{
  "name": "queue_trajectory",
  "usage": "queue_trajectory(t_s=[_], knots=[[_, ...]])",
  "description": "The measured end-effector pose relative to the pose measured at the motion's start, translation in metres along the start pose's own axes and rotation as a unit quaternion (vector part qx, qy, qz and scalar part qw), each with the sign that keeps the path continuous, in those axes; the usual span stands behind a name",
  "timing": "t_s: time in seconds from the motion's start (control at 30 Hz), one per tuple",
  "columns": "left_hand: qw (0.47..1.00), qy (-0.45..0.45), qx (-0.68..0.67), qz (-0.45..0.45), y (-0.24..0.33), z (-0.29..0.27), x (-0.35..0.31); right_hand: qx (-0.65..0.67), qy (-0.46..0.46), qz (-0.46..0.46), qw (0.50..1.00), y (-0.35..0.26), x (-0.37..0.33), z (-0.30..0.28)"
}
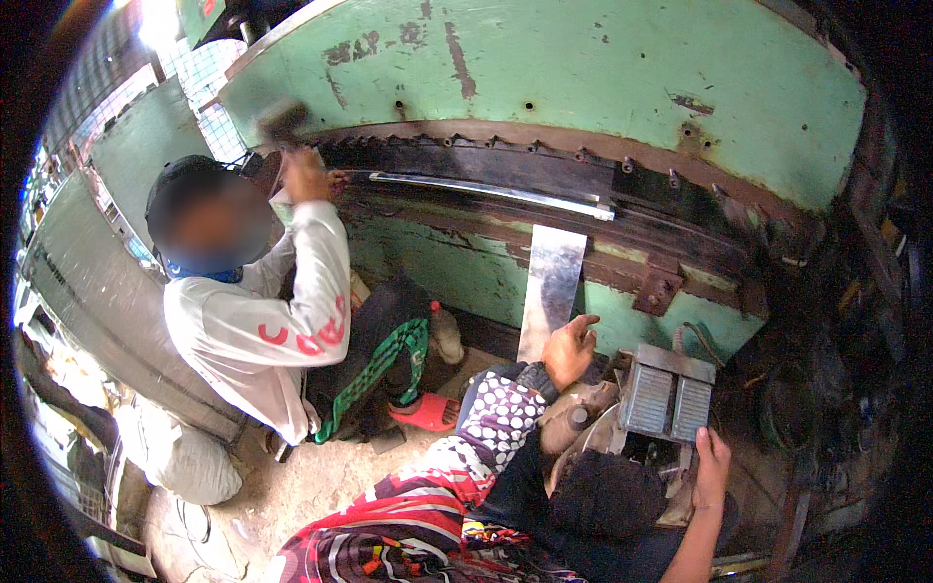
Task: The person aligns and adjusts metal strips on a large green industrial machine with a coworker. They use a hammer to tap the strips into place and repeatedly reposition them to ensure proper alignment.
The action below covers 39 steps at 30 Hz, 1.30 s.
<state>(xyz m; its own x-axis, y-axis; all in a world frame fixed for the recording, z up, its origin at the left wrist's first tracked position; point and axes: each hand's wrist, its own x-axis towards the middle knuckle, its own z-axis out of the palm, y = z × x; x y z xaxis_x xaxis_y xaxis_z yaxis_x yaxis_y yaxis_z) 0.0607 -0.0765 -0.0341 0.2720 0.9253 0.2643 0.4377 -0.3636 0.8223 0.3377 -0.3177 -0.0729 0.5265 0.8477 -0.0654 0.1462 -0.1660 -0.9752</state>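
Observation:
My left hand is held out beside the lower end of a shiny flat metal strip, index finger stretched out, with nothing seen in it. Whether it touches the strip is unclear. The strip leans down from the bed of a large green press machine. At the lower right corner of a grey double foot pedal is my right hand; its fingertips seem to touch the edge, and its fingers are fairly straight. A long bright metal bar lies along the machine's dark jaw.
On the left, a co-worker in a white shirt raises a blurred hammer-like tool near the jaw. A bottle with a red cap stands by the machine. A white sack lies at lower left; a cable runs behind the pedal.

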Motion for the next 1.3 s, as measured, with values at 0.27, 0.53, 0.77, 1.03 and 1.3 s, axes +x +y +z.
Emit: queue_trajectory(t_s=[0.27,0.53,0.77,1.03,1.3], knots=[[0.991,0.008,-0.096,0.094,0.084,-0.019,0.009,-0.031,-0.019,0.054,0.998,0.008,0.014,-0.009],[0.997,0.075,-0.013,-0.023,0.015,-0.007,-0.009,-0.193,0.046,-0.006,0.98,0.022,-0.025,-0.003],[0.996,0.031,0.036,-0.076,0.014,-0.006,0.007,-0.284,0.028,0.016,0.958,0.023,-0.028,-0.01],[0.945,-0.177,0.044,-0.272,-0.023,-0.009,-0.032,-0.362,-0.079,-0.002,0.929,-0.015,-0.023,-0.028],[0.99,-0.039,0.073,-0.113,0.096,-0.149,-0.152,-0.284,-0.245,-0.109,0.921,-0.176,0.071,0.121]])
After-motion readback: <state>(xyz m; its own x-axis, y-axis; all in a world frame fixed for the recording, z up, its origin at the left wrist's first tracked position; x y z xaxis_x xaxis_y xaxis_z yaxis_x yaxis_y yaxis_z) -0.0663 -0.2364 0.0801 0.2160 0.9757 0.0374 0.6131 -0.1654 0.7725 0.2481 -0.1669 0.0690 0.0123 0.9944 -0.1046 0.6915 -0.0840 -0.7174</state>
